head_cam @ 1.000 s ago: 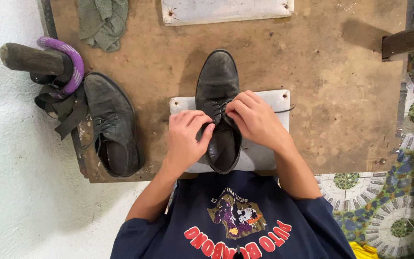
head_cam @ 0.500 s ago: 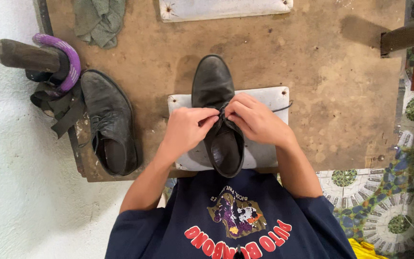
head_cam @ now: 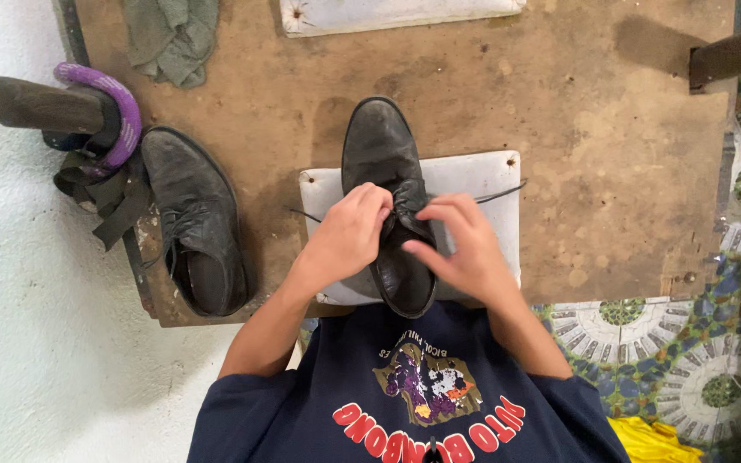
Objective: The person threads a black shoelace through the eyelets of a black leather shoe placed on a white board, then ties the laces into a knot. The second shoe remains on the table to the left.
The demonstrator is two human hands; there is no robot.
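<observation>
Left hand, right hand: grip pinched on black shoe laces.

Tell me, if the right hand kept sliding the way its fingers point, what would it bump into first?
The right hand points leftward across the black shoe, so it would probably meet the shoe's lace area first, then the left hand just beyond. Depth is hard to judge from above.

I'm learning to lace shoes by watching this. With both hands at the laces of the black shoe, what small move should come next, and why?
Probably draw the two lace ends outward to snug them. Both the left hand and right hand pinch at the lacing of the black shoe on the white board, while thin lace ends trail loose to each side.
</observation>
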